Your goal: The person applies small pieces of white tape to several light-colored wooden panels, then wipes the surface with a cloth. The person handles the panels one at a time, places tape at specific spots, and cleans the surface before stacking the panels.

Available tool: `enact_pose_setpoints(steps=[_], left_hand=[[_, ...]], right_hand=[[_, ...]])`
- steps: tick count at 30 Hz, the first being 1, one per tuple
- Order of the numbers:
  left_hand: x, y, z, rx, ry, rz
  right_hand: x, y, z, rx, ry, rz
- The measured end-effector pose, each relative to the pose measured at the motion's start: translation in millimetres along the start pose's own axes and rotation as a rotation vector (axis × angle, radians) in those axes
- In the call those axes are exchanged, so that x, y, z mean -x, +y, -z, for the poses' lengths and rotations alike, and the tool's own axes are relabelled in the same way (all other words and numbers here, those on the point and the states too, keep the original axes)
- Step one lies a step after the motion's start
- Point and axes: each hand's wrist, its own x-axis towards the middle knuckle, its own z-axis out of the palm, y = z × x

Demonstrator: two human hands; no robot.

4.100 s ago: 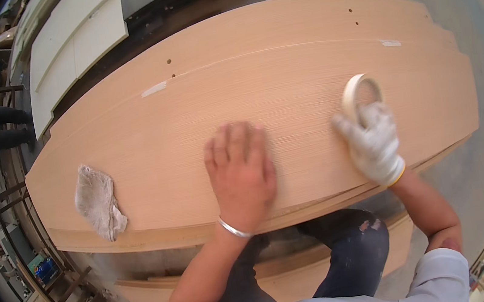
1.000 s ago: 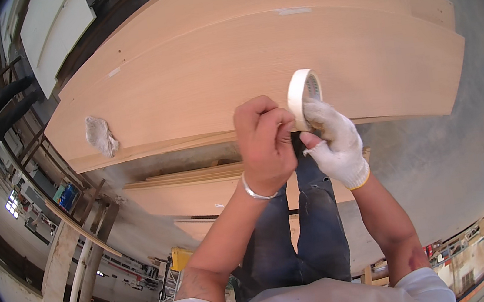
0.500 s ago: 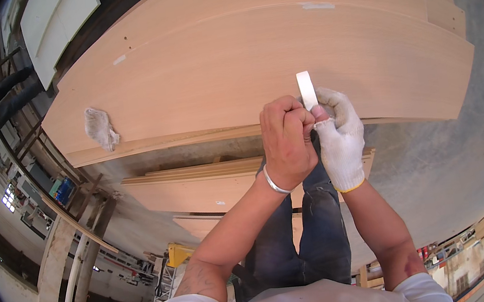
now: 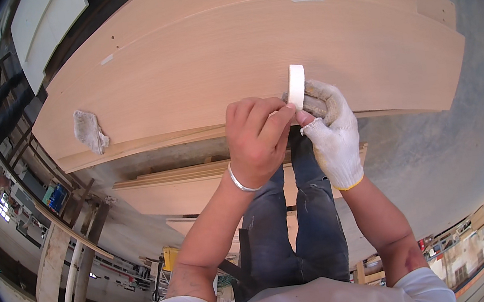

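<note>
Tape roll [image 4: 297,84] right of cloth [image 4: 90,132]

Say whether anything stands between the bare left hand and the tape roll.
Nothing visible does: the left hand touches the tape roll near its lower end, while the gloved right hand holds it from the right.

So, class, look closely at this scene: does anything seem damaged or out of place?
Yes. The glove on the right hand leaves the thumb tip bare, so it looks torn or cut there. A crumpled cloth also lies toward the left of the board, looking stray.
</note>
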Motion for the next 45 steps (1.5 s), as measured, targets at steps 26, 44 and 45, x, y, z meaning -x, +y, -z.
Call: enact_pose_setpoints(steps=[26,44,45], left_hand=[[5.6,-3.2,-5.2,0.385,-0.185,0.364],[-15.3,-33.5,-37.7,0.804,0.324,1.098],[-25.4,-52.8,-37.6,0.843,0.442,1.205]], right_hand=[[-20.6,4.3,14.0,-0.003,-0.091,-0.161],[-65.0,9.6,3.1,-0.007,-0.049,-0.306],[-66.4,10.3,2.9,0.038,-0.03,-0.284]])
